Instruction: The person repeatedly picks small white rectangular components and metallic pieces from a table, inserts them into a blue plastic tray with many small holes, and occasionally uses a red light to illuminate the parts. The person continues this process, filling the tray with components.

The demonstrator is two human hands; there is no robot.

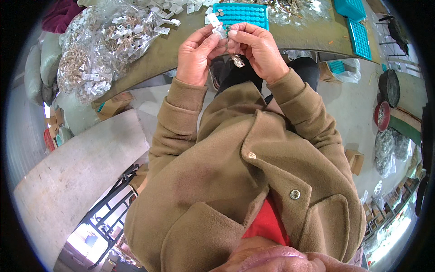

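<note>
Pinching a small white tag between thumb and fingertips, the left hand is raised just in front of the turquoise tray that lies on the tabletop. The right hand meets it from the other side, its grip pressed together on the same tag, and a small metal charm dangles just below the fingers, nearer the person than the tray. Left of the tray, clear plastic bags full of white tags and metal pieces lie heaped. Another turquoise tray lies to the right.
</note>
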